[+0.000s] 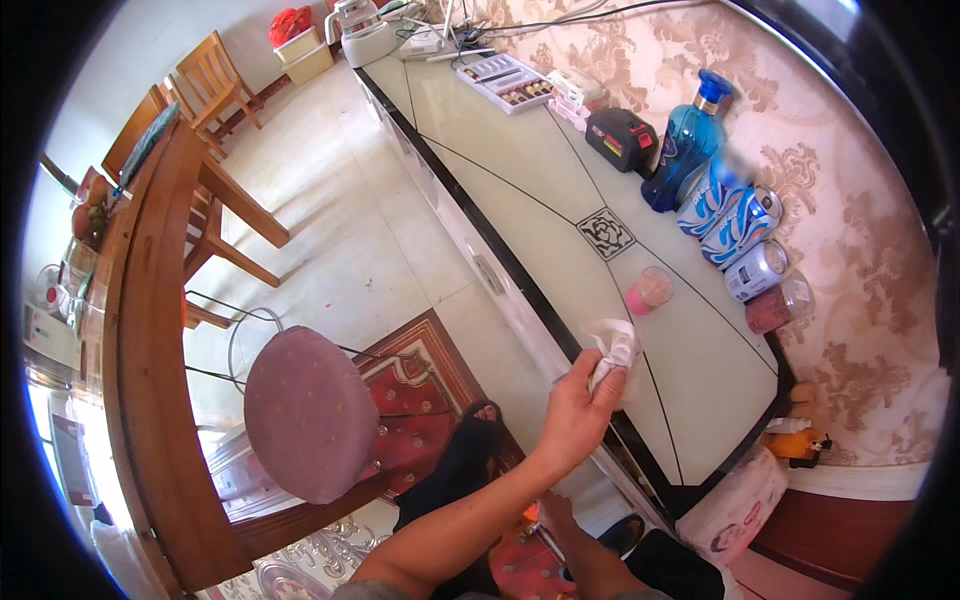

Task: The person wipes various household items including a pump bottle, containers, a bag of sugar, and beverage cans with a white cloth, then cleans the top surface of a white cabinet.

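My left hand point(581, 409) reaches over the front edge of the long cabinet and pinches a crumpled white tissue point(619, 346) between thumb and fingers. Just beyond it, a small clear cup with pink in its base point(649, 291) stands on the pale glass top point(517, 217). Lower down, near my legs, my right hand point(555, 513) is closed around a thin, partly hidden object with a pale shaft point(553, 541). Something orange shows beside those fingers; its kind is unclear.
Along the wall stand a black battery pack point(621, 139), a blue glass bottle point(686, 142), several cans point(756, 270) and a clear jar point(780, 303). A round padded stool point(311, 414) and a wooden table point(154, 300) are at left. A wrapped pink-white package point(739, 502) sits by the cabinet's end.
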The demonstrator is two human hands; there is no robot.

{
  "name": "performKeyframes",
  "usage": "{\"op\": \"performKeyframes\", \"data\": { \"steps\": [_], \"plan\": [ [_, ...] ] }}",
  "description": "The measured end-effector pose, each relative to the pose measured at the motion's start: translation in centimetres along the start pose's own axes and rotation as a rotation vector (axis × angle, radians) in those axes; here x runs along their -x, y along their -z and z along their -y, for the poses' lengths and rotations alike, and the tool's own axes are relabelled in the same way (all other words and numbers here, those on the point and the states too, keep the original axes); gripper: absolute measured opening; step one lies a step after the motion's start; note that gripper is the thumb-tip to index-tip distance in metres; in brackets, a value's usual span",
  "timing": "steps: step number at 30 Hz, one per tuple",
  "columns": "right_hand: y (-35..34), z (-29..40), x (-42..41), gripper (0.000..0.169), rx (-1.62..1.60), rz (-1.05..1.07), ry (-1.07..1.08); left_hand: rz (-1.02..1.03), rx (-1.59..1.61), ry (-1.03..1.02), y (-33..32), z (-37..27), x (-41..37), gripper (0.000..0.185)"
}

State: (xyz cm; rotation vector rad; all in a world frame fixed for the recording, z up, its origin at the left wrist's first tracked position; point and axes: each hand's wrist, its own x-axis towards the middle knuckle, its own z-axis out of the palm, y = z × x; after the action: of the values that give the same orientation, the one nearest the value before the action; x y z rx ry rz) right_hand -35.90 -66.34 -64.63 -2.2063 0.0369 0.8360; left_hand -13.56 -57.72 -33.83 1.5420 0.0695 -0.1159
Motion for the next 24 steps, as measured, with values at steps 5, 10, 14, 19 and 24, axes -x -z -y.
{"op": "performKeyframes", "data": {
  "steps": [5, 10, 14, 19, 24],
  "plan": [
    [4.5, 2.3, 3.9, 0.039, -0.312, 0.031, 0.352, 0.009, 0.082, 0.086, 0.3, -0.8, -0.9, 0.029],
    [12.7, 7.2, 9.6, 0.038, 0.148, 0.054, 0.246, 0.002, 0.455, 0.259, 1.3, -0.9, -2.4, 0.035],
    [20.9, 12.1, 16.6, 0.030, -0.324, -0.025, -0.076, 0.022, 0.941, 0.254, 4.0, -1.3, -3.3, 0.044],
    [28.0, 13.0, 19.2, 0.016, -1.017, -0.356, 0.095, 0.166, 1.173, 0.207, 4.5, -2.7, -3.1, 0.061],
    [30.0, 19.1, 14.2, 0.063, -1.592, -0.045, 0.225, 0.468, 0.597, -0.057, -0.1, -1.0, -0.3, 0.069]
  ]
}}
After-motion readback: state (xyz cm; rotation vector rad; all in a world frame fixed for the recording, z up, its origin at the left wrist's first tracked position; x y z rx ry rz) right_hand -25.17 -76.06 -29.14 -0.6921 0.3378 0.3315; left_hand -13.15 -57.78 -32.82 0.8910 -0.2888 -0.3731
